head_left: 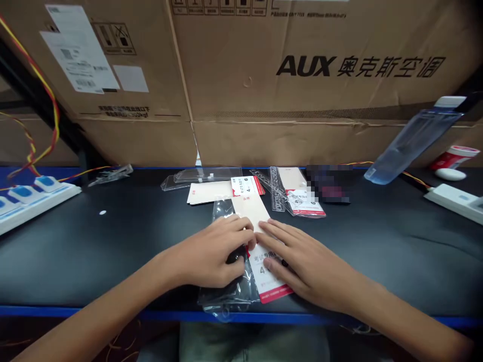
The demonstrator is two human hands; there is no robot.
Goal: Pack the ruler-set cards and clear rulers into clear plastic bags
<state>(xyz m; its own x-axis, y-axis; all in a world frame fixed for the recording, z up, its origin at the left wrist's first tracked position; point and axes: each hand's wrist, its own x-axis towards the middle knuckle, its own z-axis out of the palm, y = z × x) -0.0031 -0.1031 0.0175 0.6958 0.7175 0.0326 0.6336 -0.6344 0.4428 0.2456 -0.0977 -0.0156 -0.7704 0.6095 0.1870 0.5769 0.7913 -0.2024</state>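
A long white and cream card with a red end point(260, 274) lies at a slant near the table's front edge, with dark print on it. Beside and partly under it is a clear plastic sleeve point(226, 299). My left hand point(221, 249) rests over the sleeve, fingers bent and thumb apart from them, fingertips at the card's left edge. On the card's right side my right hand point(302, 259) lies with fingers stretched out, pressing lightly on its surface. The fingers cover part of the print.
Behind lie a stack of similar cards point(211, 192), empty clear sleeves point(207, 173), and a packed card set point(305, 203) with a clear ruler point(276, 188). Power strips point(37, 198) stand left and right. A water bottle point(415, 141) leans at right before a large cardboard box point(234, 85).
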